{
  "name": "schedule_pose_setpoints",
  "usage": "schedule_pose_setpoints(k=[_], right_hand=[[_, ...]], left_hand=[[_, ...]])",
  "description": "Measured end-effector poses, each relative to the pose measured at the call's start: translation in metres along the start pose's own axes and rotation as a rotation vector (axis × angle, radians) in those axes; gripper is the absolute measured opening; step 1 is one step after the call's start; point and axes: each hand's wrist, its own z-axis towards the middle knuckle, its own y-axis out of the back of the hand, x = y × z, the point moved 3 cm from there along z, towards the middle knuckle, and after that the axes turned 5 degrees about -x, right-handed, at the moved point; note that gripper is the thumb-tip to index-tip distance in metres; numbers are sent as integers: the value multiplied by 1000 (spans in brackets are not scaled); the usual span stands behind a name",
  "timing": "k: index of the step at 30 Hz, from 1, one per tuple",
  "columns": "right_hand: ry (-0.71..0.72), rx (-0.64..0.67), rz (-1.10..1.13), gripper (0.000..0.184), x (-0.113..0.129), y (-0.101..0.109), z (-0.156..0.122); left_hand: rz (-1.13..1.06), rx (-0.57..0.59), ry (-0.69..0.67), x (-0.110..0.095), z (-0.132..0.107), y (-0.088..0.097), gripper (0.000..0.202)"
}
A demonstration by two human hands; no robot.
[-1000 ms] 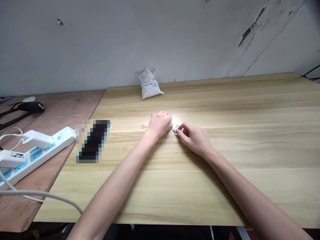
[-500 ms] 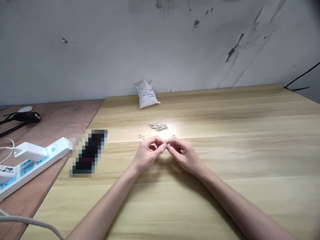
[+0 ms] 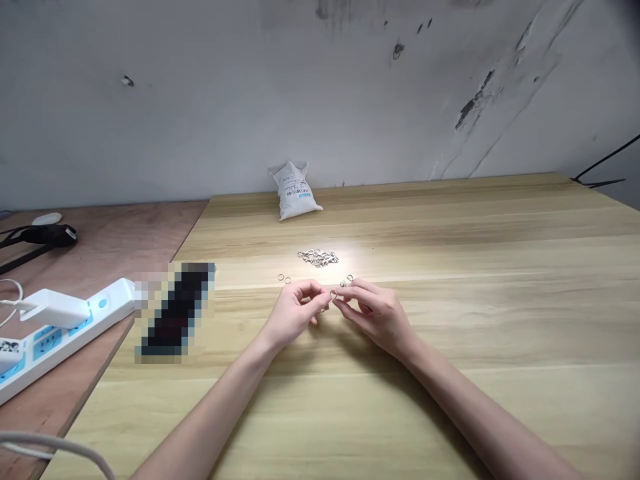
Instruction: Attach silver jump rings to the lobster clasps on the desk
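My left hand (image 3: pixel 296 311) and my right hand (image 3: pixel 376 311) meet above the light wooden table (image 3: pixel 450 320), fingertips pinched together. Between them they hold a small metal ring (image 3: pixel 333 294); something tiny hangs by the left fingertips, too small to name. Just behind the hands lies a pile of small metal rings (image 3: pixel 318 257). Two loose rings (image 3: pixel 284 278) lie to the left of the hands, and two more loose rings (image 3: pixel 347 280) sit beside my right hand.
A small white bag (image 3: pixel 295 190) leans at the wall behind the pile. A blurred dark object (image 3: pixel 175 310) lies at the table's left edge. On the brown table to the left are a white power strip (image 3: pixel 55 330) with plugs and a black strap (image 3: pixel 43 235).
Both hands pulled back from the ring pile toward me and came together, pinching a ring. The camera tilted up slightly, so the pile now shows.
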Motion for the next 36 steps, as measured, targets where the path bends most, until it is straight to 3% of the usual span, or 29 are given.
schedule_pose_setpoints(k=[17, 21, 27, 36], right_hand=[[-19, -5, 51, 21, -3, 1, 0], [-49, -15, 86, 20, -4, 1, 0], [-31, 2, 105, 20, -5, -1, -2], [-57, 22, 138, 21, -4, -2, -2]], left_hand=[[-131, 0, 103, 3, 0, -5, 27], [-96, 17, 37, -1, 0, -2, 26], [122, -9, -176, -12, -4, 4, 16], [297, 10, -310, -20, -6, 5, 14]])
